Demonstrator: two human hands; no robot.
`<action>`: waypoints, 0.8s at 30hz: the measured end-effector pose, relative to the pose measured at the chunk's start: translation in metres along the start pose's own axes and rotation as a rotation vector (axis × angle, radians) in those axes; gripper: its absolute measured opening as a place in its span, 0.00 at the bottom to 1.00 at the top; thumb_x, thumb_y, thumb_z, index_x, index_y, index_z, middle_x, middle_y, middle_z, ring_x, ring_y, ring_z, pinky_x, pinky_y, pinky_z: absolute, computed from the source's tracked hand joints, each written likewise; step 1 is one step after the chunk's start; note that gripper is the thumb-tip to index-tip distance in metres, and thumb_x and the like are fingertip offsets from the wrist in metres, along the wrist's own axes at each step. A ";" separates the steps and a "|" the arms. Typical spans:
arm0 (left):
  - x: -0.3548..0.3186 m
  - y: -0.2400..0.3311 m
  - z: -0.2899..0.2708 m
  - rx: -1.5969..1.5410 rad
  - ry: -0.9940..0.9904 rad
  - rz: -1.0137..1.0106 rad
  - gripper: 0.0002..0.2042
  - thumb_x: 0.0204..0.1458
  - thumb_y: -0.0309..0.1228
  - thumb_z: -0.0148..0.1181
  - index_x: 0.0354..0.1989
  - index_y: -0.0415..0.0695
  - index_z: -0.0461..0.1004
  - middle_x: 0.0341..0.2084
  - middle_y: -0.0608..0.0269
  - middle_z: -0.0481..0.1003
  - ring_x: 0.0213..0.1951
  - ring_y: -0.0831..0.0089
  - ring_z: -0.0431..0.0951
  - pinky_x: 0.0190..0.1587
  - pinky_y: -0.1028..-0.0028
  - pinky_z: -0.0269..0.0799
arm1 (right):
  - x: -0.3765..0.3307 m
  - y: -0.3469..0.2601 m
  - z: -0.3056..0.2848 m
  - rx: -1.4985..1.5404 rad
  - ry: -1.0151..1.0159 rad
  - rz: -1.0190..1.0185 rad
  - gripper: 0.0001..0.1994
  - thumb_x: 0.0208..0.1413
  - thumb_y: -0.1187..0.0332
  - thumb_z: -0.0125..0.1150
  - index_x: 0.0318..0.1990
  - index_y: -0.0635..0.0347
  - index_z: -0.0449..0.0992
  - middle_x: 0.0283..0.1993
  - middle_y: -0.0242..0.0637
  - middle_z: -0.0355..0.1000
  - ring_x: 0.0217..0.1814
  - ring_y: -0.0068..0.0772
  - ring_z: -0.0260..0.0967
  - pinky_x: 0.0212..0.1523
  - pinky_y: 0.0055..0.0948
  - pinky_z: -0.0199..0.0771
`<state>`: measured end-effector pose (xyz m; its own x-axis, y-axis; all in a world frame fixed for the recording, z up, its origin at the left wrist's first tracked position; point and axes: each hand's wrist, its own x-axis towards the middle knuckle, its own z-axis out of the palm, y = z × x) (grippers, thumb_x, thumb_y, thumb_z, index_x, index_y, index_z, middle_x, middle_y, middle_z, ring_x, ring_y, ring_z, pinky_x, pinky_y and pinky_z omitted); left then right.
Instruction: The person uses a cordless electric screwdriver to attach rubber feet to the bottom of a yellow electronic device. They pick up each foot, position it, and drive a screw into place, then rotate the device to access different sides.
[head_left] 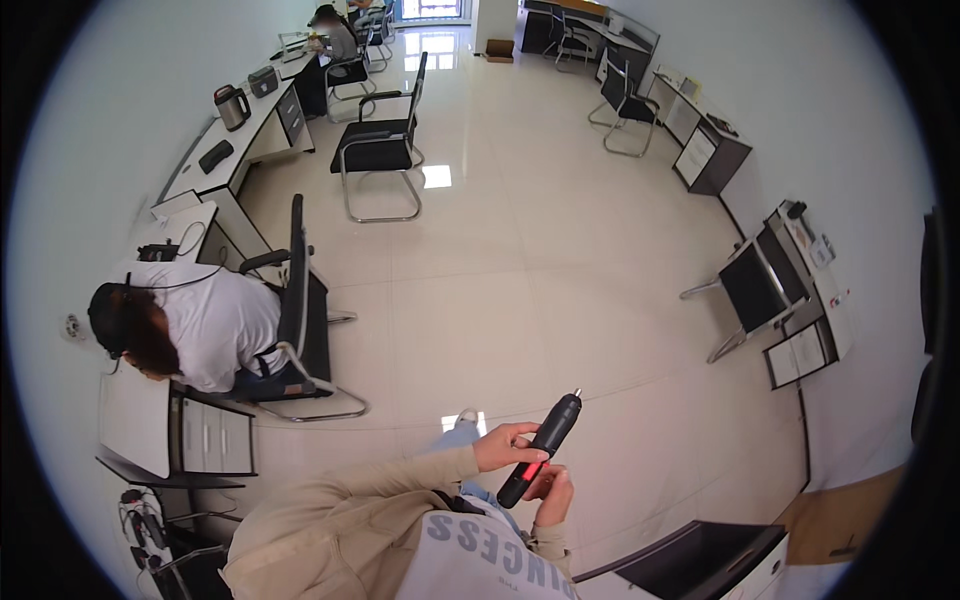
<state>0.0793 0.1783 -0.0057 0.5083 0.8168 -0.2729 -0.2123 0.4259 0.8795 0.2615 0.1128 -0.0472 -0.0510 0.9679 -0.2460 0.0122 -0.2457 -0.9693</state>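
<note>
Black power tool (557, 428) — likely stiff, fairly light, best gripped mid-barrel; left hand (498, 447) holds its barrel, right hand (556, 492) curls beside its rear — contact unclear.

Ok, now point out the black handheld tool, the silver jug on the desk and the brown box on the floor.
Black handheld tool (554, 430): head view, upper barrel.
Silver jug (231, 109): head view, middle of its body.
Brown box (499, 51): head view, around its middle.

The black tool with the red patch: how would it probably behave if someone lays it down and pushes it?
The black tool looks stiff, being straight and solid-looking. It may roll sideways, since its sides appear rounded. Its narrow metal tip might catch.
</note>
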 end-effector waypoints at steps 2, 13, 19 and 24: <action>0.030 0.010 -0.017 -0.057 -0.020 0.027 0.29 0.54 0.35 0.64 0.62 0.36 0.61 0.31 0.62 0.80 0.37 0.81 0.78 0.46 0.77 0.71 | 0.031 -0.025 -0.005 0.131 0.065 0.037 0.24 0.66 0.48 0.39 0.49 0.62 0.68 0.31 0.37 0.72 0.26 0.26 0.72 0.26 0.24 0.75; 0.180 0.109 -0.110 -0.201 -0.303 0.060 0.25 0.55 0.27 0.60 0.60 0.35 0.61 0.44 0.55 0.77 0.48 0.71 0.77 0.53 0.72 0.71 | 0.198 -0.095 0.021 0.887 -0.569 0.357 0.30 0.60 0.41 0.42 0.54 0.61 0.65 0.24 0.42 0.67 0.19 0.37 0.58 0.25 0.36 0.59; 0.219 0.156 -0.134 -0.227 -0.134 0.094 0.21 0.51 0.32 0.63 0.53 0.38 0.72 0.43 0.65 0.77 0.39 0.81 0.74 0.37 0.81 0.65 | 0.288 -0.113 0.004 1.128 -0.775 0.498 0.28 0.62 0.44 0.42 0.50 0.64 0.67 0.21 0.41 0.64 0.17 0.33 0.56 0.24 0.34 0.57; 0.281 0.167 -0.154 -0.205 0.113 0.096 0.18 0.50 0.32 0.62 0.49 0.39 0.74 0.44 0.66 0.77 0.35 0.85 0.71 0.30 0.82 0.60 | 0.376 -0.139 -0.006 1.038 -0.847 0.574 0.26 0.62 0.44 0.40 0.46 0.61 0.65 0.19 0.36 0.62 0.14 0.27 0.52 0.21 0.28 0.56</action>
<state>0.0577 0.5388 0.0045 0.3833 0.8907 -0.2444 -0.4253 0.4052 0.8093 0.2463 0.5112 -0.0047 -0.8533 0.4959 -0.1610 -0.4607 -0.8617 -0.2128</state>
